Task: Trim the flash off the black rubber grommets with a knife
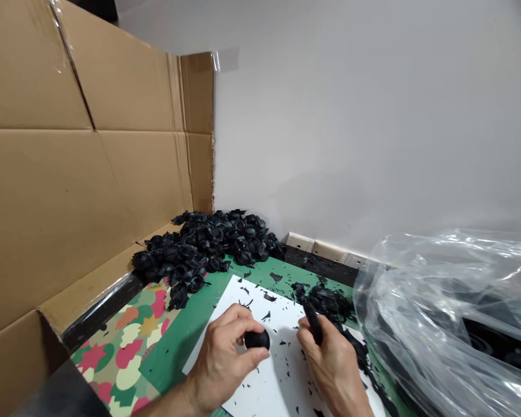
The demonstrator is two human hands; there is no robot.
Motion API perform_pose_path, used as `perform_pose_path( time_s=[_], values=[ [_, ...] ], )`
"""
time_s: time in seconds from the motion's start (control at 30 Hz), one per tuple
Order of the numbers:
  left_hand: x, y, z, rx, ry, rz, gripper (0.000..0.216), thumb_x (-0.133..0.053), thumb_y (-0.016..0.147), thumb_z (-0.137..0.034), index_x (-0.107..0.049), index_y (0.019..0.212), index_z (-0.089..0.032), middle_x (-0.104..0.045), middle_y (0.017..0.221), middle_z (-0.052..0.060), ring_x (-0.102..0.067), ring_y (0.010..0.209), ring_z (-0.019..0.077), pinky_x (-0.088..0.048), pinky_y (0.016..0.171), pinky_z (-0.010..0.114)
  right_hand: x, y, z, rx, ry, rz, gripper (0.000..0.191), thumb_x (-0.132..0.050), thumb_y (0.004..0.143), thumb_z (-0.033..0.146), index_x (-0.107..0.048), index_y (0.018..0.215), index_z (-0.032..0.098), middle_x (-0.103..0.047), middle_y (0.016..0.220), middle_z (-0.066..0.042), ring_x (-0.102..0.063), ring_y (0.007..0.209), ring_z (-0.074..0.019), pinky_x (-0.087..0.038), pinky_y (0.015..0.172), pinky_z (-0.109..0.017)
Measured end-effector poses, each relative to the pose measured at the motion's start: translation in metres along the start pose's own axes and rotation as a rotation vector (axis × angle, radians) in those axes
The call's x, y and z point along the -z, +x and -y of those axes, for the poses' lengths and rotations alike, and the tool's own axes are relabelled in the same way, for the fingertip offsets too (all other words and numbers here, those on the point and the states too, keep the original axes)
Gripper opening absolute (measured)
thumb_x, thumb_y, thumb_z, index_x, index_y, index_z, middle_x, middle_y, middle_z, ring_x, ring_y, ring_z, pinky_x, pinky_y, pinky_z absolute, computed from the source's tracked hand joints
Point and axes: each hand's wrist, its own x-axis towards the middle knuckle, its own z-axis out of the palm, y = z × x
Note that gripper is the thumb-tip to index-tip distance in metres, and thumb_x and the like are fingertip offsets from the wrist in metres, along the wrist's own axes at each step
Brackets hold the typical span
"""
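Note:
My left hand (228,353) pinches a small, round black rubber-like part (257,340) between thumb and fingers above a white sheet (282,370). To its right, my right hand (330,359) is closed around a slim black-handled tool (313,324); its working end cannot be made out. The two hands are apart. Thin black scraps (267,316) lie scattered over the sheet. Past the sheet, a large heap of black ribbed parts (217,234) with ragged edges is piled up.
A smaller mound of black trimmings (327,301) lies behind my right hand. Tall cardboard (125,168) walls off the left side. A clear plastic bag (421,313) with dark contents stands at right. The green tabletop (173,347) meets a grey wall (356,116); a patterned sheet (130,341) covers its left.

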Motion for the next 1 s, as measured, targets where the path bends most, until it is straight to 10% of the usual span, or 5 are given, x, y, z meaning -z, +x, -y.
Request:
perform_pose_path(
  time_s=[0.77,1.0],
  values=[
    [0.002,0.009,0.001,0.206,-0.435,-0.074,0.018,-0.075,0.054,-0.008,-0.078,0.068,-0.020,-0.068,0.076,0.004,-0.061,0.077,0.0202,-0.046,0.068,0.027,-0.001,-0.019,0.020,-0.139,0.438,0.157,0.033,-0.057,0.071,0.047,-0.063,0.064,0.015,-0.061,0.061,-0.002,-0.052,0.063,-0.0191,-0.038,0.060,-0.028],
    [0.003,0.010,0.002,0.202,-0.470,-0.064,0.019,-0.073,0.055,-0.008,-0.078,0.070,-0.019,-0.068,0.077,0.005,-0.060,0.078,0.0203,-0.047,0.070,0.027,-0.001,-0.024,0.021,-0.214,0.468,0.230,0.032,-0.059,0.071,0.048,-0.055,0.062,0.018,-0.038,0.052,0.005,-0.025,0.046,-0.0094,-0.016,0.042,-0.024]
  ],
)
